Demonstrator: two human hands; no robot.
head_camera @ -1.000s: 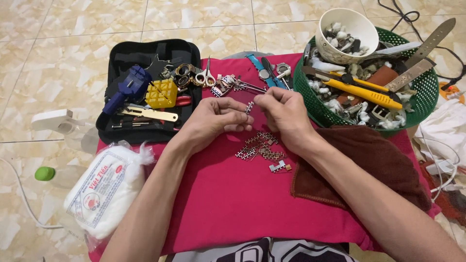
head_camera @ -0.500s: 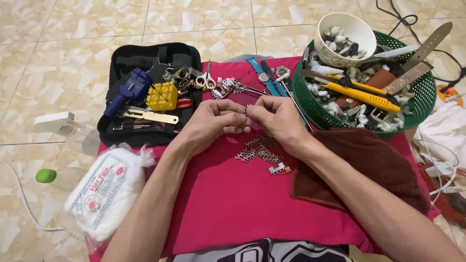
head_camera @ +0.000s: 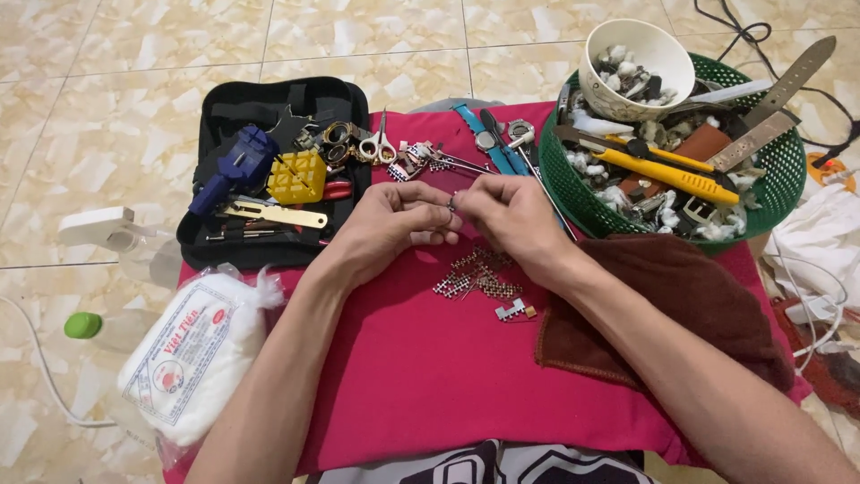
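Observation:
My left hand and my right hand meet over the red cloth, fingertips pinched together on a small metal watch part held between them. Just below the hands lies a loose heap of metal watch-band links, with one short link piece a little apart. Small scissors and metal band pieces lie beyond the hands on the cloth.
A black open tool case with a blue tool and a yellow block sits at the left. A green basket at the right holds a white bowl, a yellow knife and straps. A brown towel and a cotton pack lie nearby.
Both hands stay pinched on the small part; they have shifted slightly up and left, with small finger movements. The links on the cloth have not moved.

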